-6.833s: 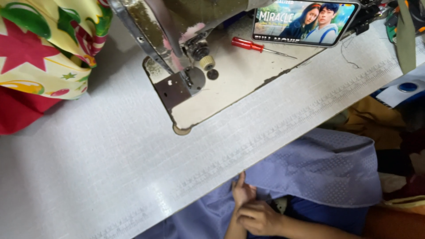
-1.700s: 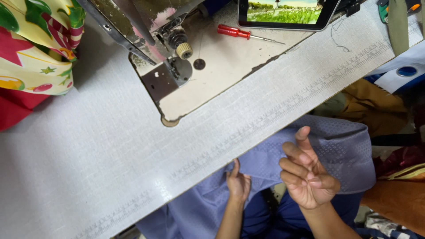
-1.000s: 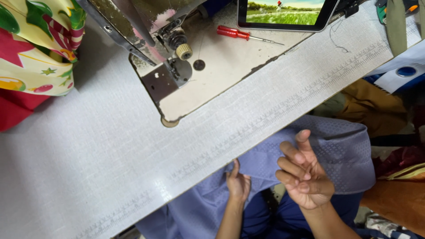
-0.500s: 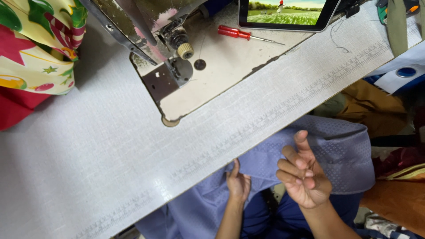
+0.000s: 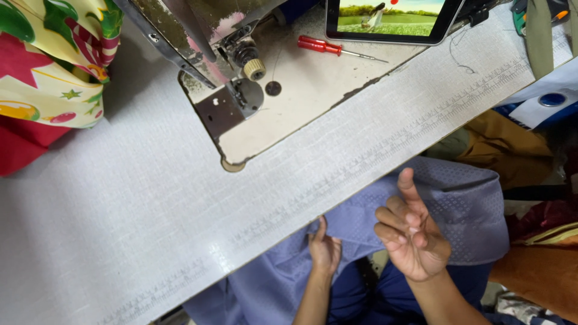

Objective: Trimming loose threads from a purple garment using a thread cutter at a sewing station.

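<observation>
Below the counter [image 5: 120, 198] edge, the left hand [image 5: 325, 250] rests on the blue cloth [image 5: 457, 204], whether pinching it I cannot tell. Beside it, the right hand [image 5: 415, 238] hangs loosely curled, empty. Unheld, that cloth could likely slide off the lap.

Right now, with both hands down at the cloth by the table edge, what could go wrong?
The blue cloth hangs off the table edge into the lap; only the left hand touches it, so it might slide down. The right hand is raised with curled fingers, holding nothing visible. The red screwdriver lies loose beside the sewing machine and could roll or snag cloth fed there.
</observation>
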